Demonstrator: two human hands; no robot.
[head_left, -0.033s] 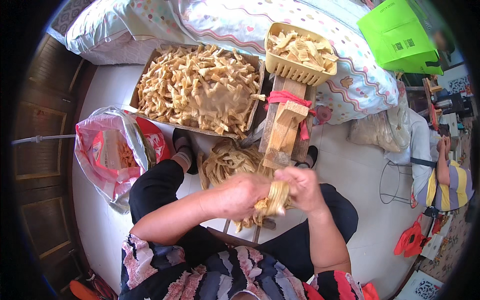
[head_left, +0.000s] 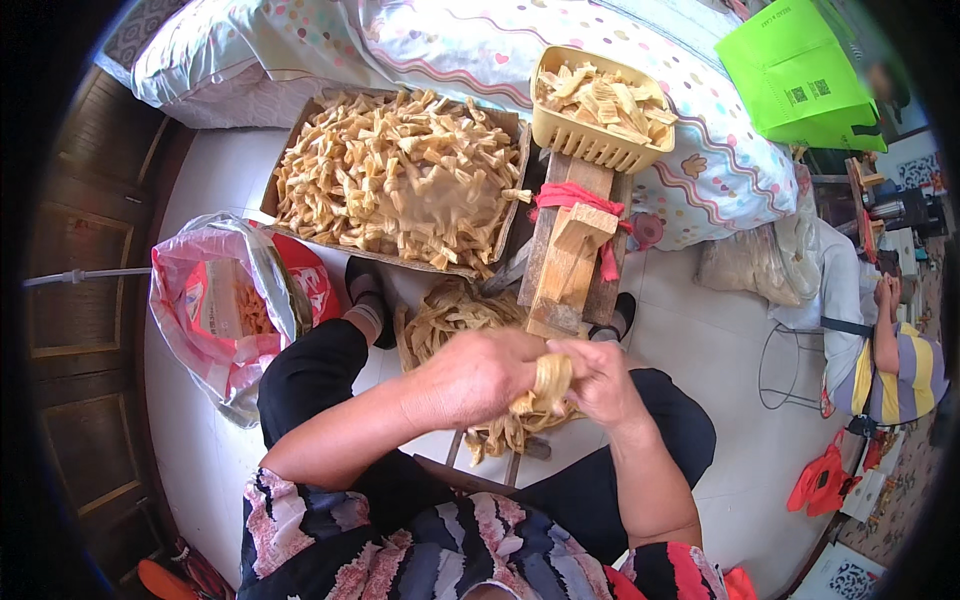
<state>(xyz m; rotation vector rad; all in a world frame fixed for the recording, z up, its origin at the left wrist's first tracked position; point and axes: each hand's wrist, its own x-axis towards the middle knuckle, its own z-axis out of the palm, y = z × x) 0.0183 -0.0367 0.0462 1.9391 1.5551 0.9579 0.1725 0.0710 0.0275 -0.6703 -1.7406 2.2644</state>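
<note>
Just above my lap, both hands are closed on a pale yellow, pliable strip (head_left: 552, 382) that loops between them. My left hand (head_left: 470, 375) grips it from one side, with its fingertips mostly hidden behind the hand. My right hand (head_left: 600, 385) pinches the other side, somewhat blurred. A small orange-brown bit (head_left: 522, 402) shows at the strip's edge beside my left fingers. Loose strips (head_left: 505, 438) of the same kind hang under my hands, and a larger heap of strips (head_left: 455, 320) lies beyond them between my feet.
A cardboard box (head_left: 350, 250) full of short, knotted yellow pieces stands ahead. Right of it, a yellow basket (head_left: 600, 148) of flat pieces sits on a wooden bench (head_left: 560, 285) tied with red cloth. At left is an open bag (head_left: 172, 290) with orange bits. Another person (head_left: 900, 370) sits far right.
My right hand has come slightly lower and its fingers have shifted on the strip. The loop between my hands looks narrower. My left hand has barely moved.
</note>
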